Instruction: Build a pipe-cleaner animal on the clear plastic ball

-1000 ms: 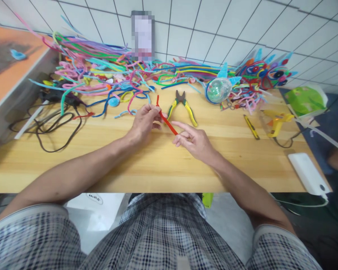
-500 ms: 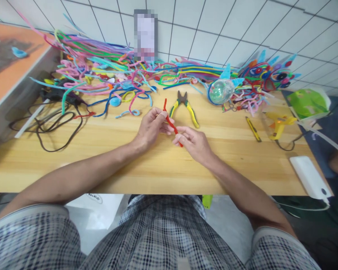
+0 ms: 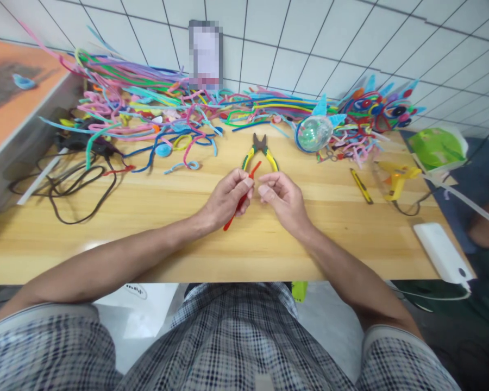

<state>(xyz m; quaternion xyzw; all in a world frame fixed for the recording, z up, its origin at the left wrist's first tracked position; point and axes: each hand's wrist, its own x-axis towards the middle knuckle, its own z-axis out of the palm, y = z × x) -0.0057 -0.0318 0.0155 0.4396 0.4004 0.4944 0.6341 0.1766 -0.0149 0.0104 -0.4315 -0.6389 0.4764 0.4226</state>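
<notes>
My left hand [image 3: 233,196] is closed on a short red pipe cleaner [image 3: 229,221], whose ends stick out above the thumb and below the palm. Just to its right, my right hand [image 3: 283,198] is held with thumb and fingertips slightly apart, nothing visible between them, close to the red piece but not touching it. Behind both hands, pliers with yellow and green handles [image 3: 272,159] lie on the wooden table [image 3: 179,250], jaws pointing away and handles spread.
Colourful pipe cleaners [image 3: 134,81] are heaped along the wall. A clear ball with blue spikes [image 3: 314,133], a yellow cutter [image 3: 361,186], a yellow glue gun [image 3: 398,179] and a white power bank [image 3: 442,252] are on the right. Black cable [image 3: 71,221] coils at left.
My right hand has let go of the red pipe cleaner and opened. The piece, now in my left hand alone, has turned to slant the other way.
</notes>
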